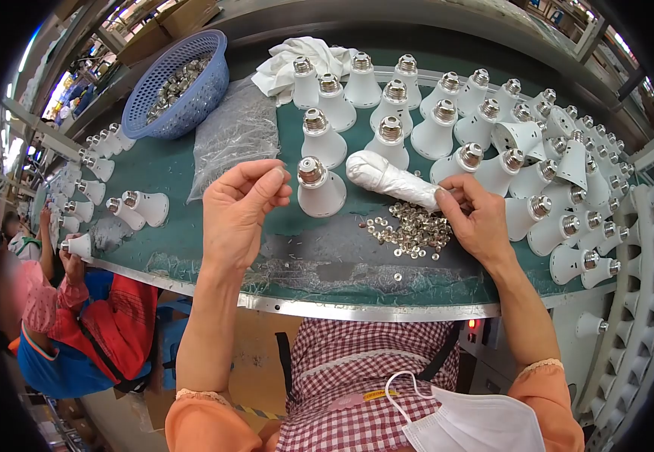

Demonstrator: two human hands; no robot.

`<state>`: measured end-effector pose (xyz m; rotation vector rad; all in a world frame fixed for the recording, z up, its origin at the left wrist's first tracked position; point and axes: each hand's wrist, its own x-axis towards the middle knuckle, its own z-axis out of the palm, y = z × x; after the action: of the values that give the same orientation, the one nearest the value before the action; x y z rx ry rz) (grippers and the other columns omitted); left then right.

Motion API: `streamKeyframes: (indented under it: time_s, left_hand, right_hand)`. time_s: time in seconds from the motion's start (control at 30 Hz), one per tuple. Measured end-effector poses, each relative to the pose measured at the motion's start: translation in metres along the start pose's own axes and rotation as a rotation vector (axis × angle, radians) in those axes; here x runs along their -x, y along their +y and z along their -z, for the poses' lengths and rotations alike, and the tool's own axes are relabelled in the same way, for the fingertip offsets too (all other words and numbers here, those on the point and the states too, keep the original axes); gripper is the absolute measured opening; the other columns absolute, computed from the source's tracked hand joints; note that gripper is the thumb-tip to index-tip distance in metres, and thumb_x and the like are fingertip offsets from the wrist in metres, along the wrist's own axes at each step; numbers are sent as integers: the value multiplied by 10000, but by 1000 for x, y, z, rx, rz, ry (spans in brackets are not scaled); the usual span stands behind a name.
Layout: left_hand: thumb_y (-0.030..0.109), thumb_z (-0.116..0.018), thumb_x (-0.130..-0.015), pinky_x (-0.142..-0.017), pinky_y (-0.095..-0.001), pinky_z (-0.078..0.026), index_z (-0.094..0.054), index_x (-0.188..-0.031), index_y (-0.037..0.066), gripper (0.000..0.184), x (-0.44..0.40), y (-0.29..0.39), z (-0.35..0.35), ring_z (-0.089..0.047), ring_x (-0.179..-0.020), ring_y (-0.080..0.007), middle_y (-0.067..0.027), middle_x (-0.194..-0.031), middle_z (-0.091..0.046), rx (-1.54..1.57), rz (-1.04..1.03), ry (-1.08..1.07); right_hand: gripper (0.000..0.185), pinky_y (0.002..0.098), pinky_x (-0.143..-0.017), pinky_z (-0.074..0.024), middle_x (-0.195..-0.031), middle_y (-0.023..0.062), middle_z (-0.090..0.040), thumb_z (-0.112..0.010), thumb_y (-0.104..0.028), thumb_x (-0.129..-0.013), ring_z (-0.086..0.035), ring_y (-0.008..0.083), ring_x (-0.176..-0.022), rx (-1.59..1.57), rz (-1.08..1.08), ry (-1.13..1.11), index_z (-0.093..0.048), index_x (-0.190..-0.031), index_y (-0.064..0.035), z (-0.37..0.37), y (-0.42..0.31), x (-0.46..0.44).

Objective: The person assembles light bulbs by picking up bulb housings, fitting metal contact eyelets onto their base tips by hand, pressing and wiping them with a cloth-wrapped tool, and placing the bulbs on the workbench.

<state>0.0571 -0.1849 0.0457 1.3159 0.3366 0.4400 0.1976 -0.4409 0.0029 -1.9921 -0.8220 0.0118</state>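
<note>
My left hand (242, 211) is raised with thumb and fingertips pinched together; anything between them is too small or hidden to make out. Just right of it, a white bulb housing (321, 194) with a metal screw base stands upright, apart from my fingers. In my right hand (475, 218) is one end of a thick, rounded tool wrapped in white cloth (387, 179), its bulbous end pointing left toward that housing. Beneath the wrapped tool lies a loose pile of small metal caps (417, 232) on the dark mat. More bulb housings (432, 134) stand behind.
A blue basket (217, 84) of metal parts sits back left, beside a clear plastic bag (236, 135) and a white cloth (297, 56). Many housings, some lying tilted, crowd the right. A co-worker's hand (73, 265) holds a housing at left. The metal table edge (327, 307) runs before me.
</note>
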Motion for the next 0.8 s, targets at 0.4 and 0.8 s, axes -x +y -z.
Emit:
streamKeyframes:
  time_s: [0.4, 0.8]
  left_hand:
    - [56, -622, -831, -666, -266, -507, -611, -984, -8, 166, -4, -4, 6, -594, -734, -140, -77, -850, -630, 121, 65, -49]
    - [18, -629, -817, -733, -217, -464, -644, -921, -28, 115, -14, -18, -16, -586, -797, -92, -45, -854, -646, -694, -519, 119]
  right_hand:
    - [168, 298, -554, -500, -657, 128, -636, -618, -162, -818, -642, 219, -589, 8, 12, -6, -586, -900, -19, 0, -1, 0]
    - [167, 294, -562, -500, -664, 131, -636, -621, -156, -815, -642, 218, -597, 10, 8, -3, -590, -903, -19, 0, -3, 1]
